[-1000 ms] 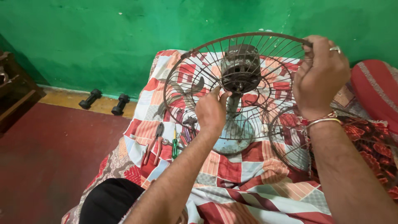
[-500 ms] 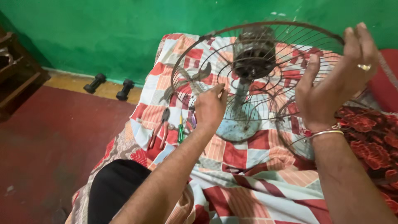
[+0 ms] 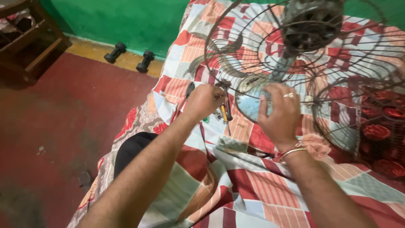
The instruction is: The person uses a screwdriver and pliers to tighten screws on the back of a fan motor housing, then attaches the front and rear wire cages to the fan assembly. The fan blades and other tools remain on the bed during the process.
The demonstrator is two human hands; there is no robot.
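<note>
Left hand (image 3: 204, 100) fingers clenched around small tools at the rusty round wire fan guard's (image 3: 236, 76) near-left rim. Right hand (image 3: 280, 114) fingers spread, released, pressing the pale blue fan base (image 3: 249, 103). Fan stands on a red patchwork bedspread (image 3: 253, 181); green wall (image 3: 126, 21) far left.

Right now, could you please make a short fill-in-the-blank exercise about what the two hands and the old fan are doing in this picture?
1. The right hand rests on the fan's pale blue ____.
2. The left hand closes on a screwdriver with a yellow and ____ handle.
3. The wire guard of the fan stands over a ____ cloth in red, white and orange.
4. Two black ____ lie on the floor by the green wall.

Missing words: base; black; patchwork; dumbbells
</note>
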